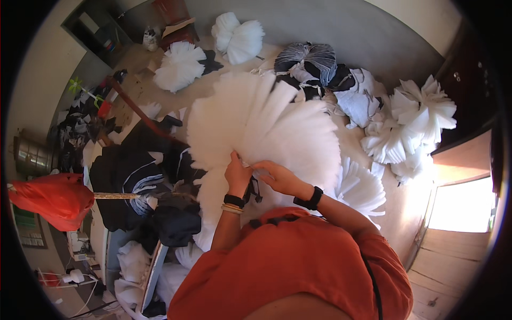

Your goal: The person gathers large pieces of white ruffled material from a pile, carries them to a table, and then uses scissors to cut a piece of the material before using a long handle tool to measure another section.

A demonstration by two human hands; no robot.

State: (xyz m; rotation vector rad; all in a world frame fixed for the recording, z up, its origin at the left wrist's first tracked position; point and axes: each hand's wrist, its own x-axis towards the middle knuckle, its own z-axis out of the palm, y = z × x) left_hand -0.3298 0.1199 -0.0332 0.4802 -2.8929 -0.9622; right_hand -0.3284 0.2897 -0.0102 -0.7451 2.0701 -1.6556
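A big fanned-out bundle of white, soft sheet material [298,133] spreads in front of me, gathered at its middle. At that gathered point my left hand [238,173] is closed, its fingers pinching something too small to make out. My right hand [276,177] meets it from the right, thumb and fingertips pressed together close to the left hand's fingers. A dark strip or cord [255,191] hangs just below the two hands. What lies between the fingertips is mostly hidden.
To the left lie dark cloth bundles [122,170] and a red plastic bag [56,200] by a pole. Further white bundles [237,40] rest on the floor at the back and right [421,114]. A grey tied bundle [305,58] sits behind. An open doorway [461,205] is at the right.
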